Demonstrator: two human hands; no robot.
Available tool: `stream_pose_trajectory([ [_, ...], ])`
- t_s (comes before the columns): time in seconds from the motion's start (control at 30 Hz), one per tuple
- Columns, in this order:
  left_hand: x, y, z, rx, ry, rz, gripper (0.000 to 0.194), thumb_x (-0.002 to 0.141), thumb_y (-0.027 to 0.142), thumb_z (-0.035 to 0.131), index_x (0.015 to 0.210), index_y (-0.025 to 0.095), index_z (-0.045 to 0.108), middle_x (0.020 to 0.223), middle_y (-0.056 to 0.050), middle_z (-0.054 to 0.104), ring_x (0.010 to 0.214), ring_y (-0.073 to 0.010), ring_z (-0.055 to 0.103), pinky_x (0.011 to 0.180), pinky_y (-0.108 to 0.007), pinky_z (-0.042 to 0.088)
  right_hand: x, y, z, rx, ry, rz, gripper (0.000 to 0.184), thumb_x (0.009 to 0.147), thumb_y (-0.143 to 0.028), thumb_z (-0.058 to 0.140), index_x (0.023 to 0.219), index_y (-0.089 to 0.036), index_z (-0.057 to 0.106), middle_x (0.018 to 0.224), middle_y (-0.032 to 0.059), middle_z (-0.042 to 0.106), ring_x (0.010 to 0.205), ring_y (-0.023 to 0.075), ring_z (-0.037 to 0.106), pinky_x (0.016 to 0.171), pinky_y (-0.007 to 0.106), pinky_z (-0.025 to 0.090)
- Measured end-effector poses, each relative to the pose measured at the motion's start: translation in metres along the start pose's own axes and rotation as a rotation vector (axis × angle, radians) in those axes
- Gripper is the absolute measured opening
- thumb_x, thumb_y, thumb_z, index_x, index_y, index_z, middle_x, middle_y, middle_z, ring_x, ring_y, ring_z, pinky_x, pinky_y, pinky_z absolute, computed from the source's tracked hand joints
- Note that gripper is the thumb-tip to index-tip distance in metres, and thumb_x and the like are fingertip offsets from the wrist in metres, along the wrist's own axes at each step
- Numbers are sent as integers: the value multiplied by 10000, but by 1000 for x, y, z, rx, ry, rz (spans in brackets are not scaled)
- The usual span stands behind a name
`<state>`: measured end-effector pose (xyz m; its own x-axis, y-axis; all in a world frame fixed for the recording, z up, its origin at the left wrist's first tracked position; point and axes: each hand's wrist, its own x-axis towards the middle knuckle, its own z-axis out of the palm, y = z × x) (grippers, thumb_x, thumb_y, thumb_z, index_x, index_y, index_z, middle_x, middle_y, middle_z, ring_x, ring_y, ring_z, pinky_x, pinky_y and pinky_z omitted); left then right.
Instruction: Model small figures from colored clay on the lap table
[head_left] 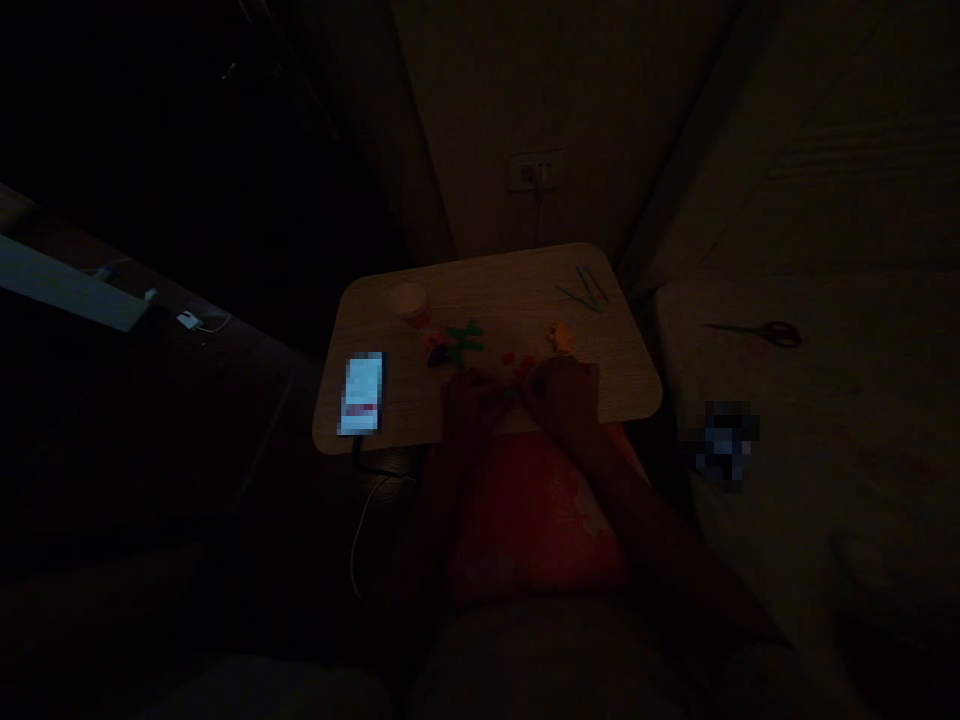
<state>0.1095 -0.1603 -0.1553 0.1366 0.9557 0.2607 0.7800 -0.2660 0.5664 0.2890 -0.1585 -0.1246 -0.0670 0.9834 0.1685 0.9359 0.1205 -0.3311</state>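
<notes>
In dim light, my left hand (474, 397) rests at the near edge of the small wooden table (491, 285), its fingers curled inward. Facing it is my right hand (568, 392), also closed, fingertips pointing left. A small green piece (512, 393) shows between the fingertips; which hand grips it is too dark to see. Several small red pieces (527, 362) lie just beyond the fingers. Farther off are green strips (466, 338), a dark lump (437, 355) beside pinkish bits, and a heap of orange-yellow pieces (559, 337).
A lit phone (361, 393) with a cable lies at the table's left. Behind it stands a pale-lidded tub (409, 303). Thin green sticks (585, 290) lie at the far right corner. Scissors (780, 333) rest on the surface to the right. A wall socket (535, 172) is behind.
</notes>
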Motion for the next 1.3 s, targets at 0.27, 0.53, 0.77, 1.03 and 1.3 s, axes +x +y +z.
stream_pose_trajectory([
  [0.27, 2, 1, 0, -15, -13, -22, 153, 779, 278, 875, 914, 246, 813, 1048, -50, 718, 1066, -269, 642, 998, -453, 475, -2, 0, 4, -43, -9, -33, 420, 1033, -473, 505, 941, -197, 807, 991, 132, 764, 1054, 297, 605, 907, 441, 301],
  [0.53, 1, 2, 0, -2, -20, -22, 137, 804, 285, 852, 927, 248, 805, 1043, -52, 717, 1072, -273, 631, 1005, -460, 461, -1, -1, 1, 16, 26, -17, 442, 1049, -473, 482, 898, -206, 801, 984, 130, 764, 1063, 301, 612, 894, 428, 299],
  [0.77, 0, 1, 2, 5, -15, -5, 157, 802, 285, 851, 953, 262, 815, 1065, -59, 715, 1088, -286, 627, 1016, -475, 452, 0, 2, 1, 12, 15, 6, 419, 1033, -462, 497, 921, -205, 808, 977, 141, 762, 1033, 301, 609, 883, 418, 306],
  [1.03, 0, 3, 0, 23, -33, -17, 175, 809, 277, 835, 982, 261, 812, 1089, -63, 713, 1108, -292, 620, 1033, -485, 435, 1, 0, 8, -26, -8, -21, 426, 1047, -460, 481, 942, -210, 809, 1023, 144, 759, 1078, 301, 590, 914, 435, 301],
  [1.3, -2, 7, -1, -171, 22, 16, 75, 879, 260, 757, 937, 213, 766, 988, -65, 745, 991, -243, 672, 978, -421, 515, 2, 5, -6, 89, 115, 72, 447, 1044, -473, 489, 826, -198, 768, 938, 122, 748, 994, 285, 598, 831, 396, 297],
])
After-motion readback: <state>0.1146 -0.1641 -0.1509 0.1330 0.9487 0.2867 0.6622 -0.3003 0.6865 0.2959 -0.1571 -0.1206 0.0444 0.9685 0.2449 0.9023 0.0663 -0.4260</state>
